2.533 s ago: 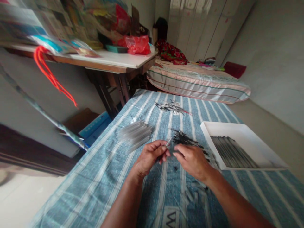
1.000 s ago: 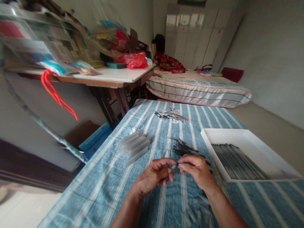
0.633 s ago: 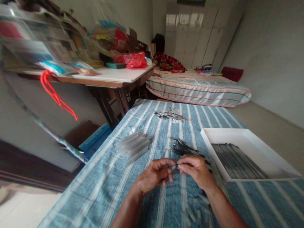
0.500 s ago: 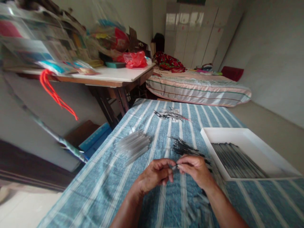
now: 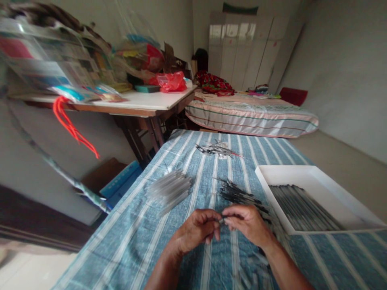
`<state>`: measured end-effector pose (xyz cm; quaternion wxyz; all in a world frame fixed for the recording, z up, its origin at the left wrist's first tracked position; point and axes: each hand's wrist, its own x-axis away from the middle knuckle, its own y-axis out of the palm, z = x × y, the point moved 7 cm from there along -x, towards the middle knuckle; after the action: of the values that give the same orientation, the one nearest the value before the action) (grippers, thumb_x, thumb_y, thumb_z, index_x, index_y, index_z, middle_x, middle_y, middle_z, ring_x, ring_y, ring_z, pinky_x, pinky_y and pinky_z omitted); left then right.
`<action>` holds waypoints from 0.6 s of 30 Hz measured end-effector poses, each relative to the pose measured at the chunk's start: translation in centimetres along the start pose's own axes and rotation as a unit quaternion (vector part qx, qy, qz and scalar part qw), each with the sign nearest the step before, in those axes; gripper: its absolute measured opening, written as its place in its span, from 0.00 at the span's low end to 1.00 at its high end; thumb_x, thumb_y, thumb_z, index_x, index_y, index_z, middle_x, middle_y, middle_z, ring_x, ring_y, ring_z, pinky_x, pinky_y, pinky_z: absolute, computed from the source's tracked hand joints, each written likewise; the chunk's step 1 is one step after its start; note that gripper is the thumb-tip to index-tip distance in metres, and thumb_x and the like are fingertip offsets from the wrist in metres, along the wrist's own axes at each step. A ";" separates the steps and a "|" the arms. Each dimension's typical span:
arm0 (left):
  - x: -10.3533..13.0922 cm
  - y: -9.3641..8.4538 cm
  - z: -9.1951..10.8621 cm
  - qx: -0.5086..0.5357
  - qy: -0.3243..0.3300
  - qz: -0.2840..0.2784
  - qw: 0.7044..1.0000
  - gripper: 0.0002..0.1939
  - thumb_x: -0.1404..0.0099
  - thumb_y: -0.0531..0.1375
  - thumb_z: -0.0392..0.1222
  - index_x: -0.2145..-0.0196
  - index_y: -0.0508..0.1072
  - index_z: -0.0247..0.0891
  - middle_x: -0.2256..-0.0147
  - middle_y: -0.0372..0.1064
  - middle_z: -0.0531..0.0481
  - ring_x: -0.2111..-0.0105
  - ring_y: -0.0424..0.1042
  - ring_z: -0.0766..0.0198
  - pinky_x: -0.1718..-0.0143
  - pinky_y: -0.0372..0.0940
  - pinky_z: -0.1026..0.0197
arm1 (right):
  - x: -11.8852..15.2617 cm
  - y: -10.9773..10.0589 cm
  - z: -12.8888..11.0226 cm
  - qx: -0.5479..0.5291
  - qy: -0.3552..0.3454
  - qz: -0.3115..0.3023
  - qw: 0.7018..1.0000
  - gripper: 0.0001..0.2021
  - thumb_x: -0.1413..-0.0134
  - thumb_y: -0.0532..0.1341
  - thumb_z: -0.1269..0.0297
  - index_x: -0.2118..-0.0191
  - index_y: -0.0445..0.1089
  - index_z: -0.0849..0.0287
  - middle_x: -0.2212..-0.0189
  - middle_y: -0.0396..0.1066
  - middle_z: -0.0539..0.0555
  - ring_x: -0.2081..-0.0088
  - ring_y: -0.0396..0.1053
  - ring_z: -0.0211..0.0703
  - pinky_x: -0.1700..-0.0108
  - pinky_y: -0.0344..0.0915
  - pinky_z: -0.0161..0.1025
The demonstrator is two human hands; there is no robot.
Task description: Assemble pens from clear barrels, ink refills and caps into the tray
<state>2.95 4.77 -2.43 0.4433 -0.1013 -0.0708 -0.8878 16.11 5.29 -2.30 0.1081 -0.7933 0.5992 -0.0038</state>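
Observation:
My left hand (image 5: 196, 229) and my right hand (image 5: 248, 223) meet fingertip to fingertip above the striped cloth. Both pinch a small dark slender piece (image 5: 222, 220); its exact kind is too small and blurred to tell. Just beyond my right hand lies a loose pile of thin black sticks (image 5: 237, 192), partly hidden by that hand. A bundle of pale grey translucent tubes (image 5: 172, 188) rests farther out, left of my hands. Short clear grey pieces (image 5: 254, 272) are scattered beside my right forearm, which covers some of them.
On the right, a shallow white box (image 5: 332, 232) holds a row of dark slender rods (image 5: 302, 207). Thin black, silver and red pieces (image 5: 216, 150) lie at the cloth's far end. A cluttered white side table (image 5: 169, 100) stands left, a bed (image 5: 254, 117) behind.
The whole view has shifted slightly, so everything appears a little lower. My hands keep their pinch on the small dark piece, with the fingertips slightly moved around it.

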 end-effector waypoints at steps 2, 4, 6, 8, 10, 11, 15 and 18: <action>0.0 0.1 0.0 -0.006 -0.002 -0.005 1.000 0.12 0.41 0.58 0.44 0.65 0.73 0.32 0.78 0.70 0.52 0.84 0.58 0.74 0.81 0.52 0.69 | 0.1 0.1 -0.1 0.013 0.003 -0.009 1.000 0.04 0.53 0.63 0.66 0.69 0.75 0.59 0.80 0.68 0.48 0.80 0.65 0.34 0.76 0.61 0.30; 0.0 0.1 -0.2 -0.020 -0.009 -0.011 1.000 0.12 0.41 0.58 0.43 0.66 0.74 0.31 0.78 0.70 0.52 0.83 0.58 0.74 0.81 0.52 0.68 | 0.1 0.2 0.0 0.028 0.009 -0.013 0.999 0.04 0.53 0.63 0.66 0.70 0.75 0.59 0.83 0.67 0.47 0.80 0.64 0.35 0.77 0.60 0.30; 0.0 0.1 -0.3 -0.030 -0.015 -0.011 0.999 0.11 0.41 0.57 0.42 0.66 0.74 0.31 0.78 0.70 0.52 0.84 0.58 0.73 0.81 0.52 0.68 | 0.1 0.3 0.3 0.027 0.026 -0.014 0.999 0.04 0.53 0.63 0.65 0.71 0.74 0.59 0.84 0.67 0.47 0.81 0.63 0.34 0.78 0.60 0.30; 0.0 0.1 -0.5 -0.031 -0.020 -0.005 0.999 0.10 0.42 0.57 0.40 0.67 0.74 0.32 0.78 0.70 0.52 0.84 0.58 0.74 0.81 0.51 0.68 | 0.2 0.4 0.8 0.015 0.050 -0.022 0.998 0.05 0.53 0.63 0.63 0.72 0.74 0.59 0.83 0.68 0.47 0.82 0.63 0.34 0.79 0.61 0.30; -0.1 0.1 -0.7 -0.031 -0.024 0.001 0.999 0.08 0.43 0.57 0.39 0.68 0.73 0.32 0.78 0.70 0.52 0.84 0.57 0.74 0.81 0.51 0.68 | 0.3 0.6 1.2 0.011 0.071 -0.035 0.997 0.07 0.53 0.63 0.61 0.73 0.73 0.60 0.82 0.68 0.48 0.82 0.63 0.34 0.80 0.60 0.30; -0.1 0.1 -0.8 -0.031 -0.025 0.003 0.999 0.08 0.44 0.57 0.38 0.68 0.72 0.32 0.79 0.70 0.52 0.85 0.57 0.74 0.81 0.51 0.68 | 0.3 0.8 1.4 0.015 0.077 -0.042 0.996 0.08 0.53 0.63 0.60 0.75 0.72 0.60 0.82 0.68 0.48 0.83 0.64 0.34 0.80 0.60 0.30; -0.1 0.2 -0.9 -0.023 -0.021 0.006 0.999 0.07 0.45 0.57 0.38 0.69 0.70 0.33 0.80 0.69 0.53 0.85 0.57 0.73 0.82 0.51 0.68 | 0.3 0.9 1.6 0.054 0.077 -0.055 0.994 0.18 0.47 0.58 0.56 0.82 0.67 0.61 0.86 0.65 0.48 0.84 0.62 0.33 0.81 0.57 0.29; -0.1 0.0 -0.8 -0.018 -0.014 0.020 1.000 0.07 0.45 0.57 0.39 0.68 0.70 0.33 0.80 0.69 0.53 0.85 0.57 0.73 0.82 0.51 0.68 | 0.2 0.5 1.5 0.033 0.064 -0.042 0.997 0.12 0.48 0.60 0.57 0.72 0.71 0.60 0.83 0.66 0.46 0.81 0.62 0.33 0.79 0.58 0.29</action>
<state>2.89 4.69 -3.21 0.4577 -0.1236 -0.0587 -0.8785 15.87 5.18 -3.86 0.0955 -0.8120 0.5704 -0.0789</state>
